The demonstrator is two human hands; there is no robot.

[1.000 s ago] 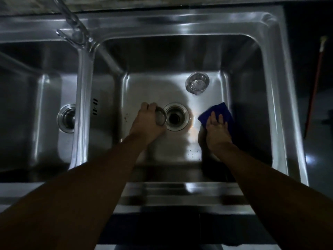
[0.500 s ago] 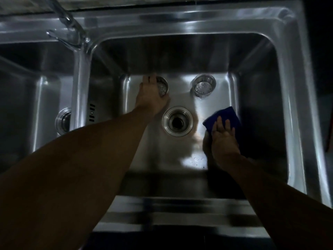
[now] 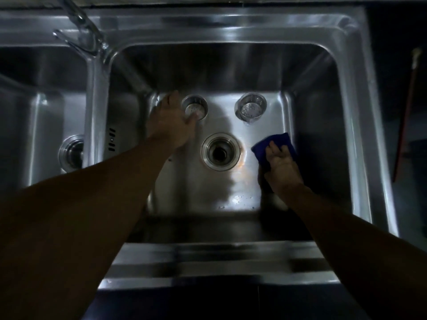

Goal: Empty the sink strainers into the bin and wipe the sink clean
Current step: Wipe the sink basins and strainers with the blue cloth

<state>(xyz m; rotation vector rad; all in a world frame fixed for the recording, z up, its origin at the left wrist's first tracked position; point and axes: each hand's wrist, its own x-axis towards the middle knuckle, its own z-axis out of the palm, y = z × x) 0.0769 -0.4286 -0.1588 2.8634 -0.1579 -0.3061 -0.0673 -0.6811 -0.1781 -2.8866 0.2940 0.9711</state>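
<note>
A steel strainer [image 3: 194,107] stands on the floor of the right sink basin [image 3: 231,188], at its far left. My left hand [image 3: 171,122] is right beside it, fingers spread, one fingertip still over its front rim. A second strainer [image 3: 251,109] stands at the far right of the basin floor. Between and in front of them is the uncovered drain hole [image 3: 220,151]. My right hand [image 3: 280,165] presses a blue cloth [image 3: 265,148] onto the basin floor to the right of the drain.
The tap [image 3: 83,31] rises at the back left, over the divider. The left basin's drain [image 3: 71,152] shows beside my left forearm. A red-handled stick [image 3: 406,116] leans in the dark to the right of the sink. Small specks lie on the near basin floor [image 3: 240,199].
My left hand carried a strainer from beside the drain to the far left of the basin floor, set it down and loosened its grip. The right hand stayed on the cloth.
</note>
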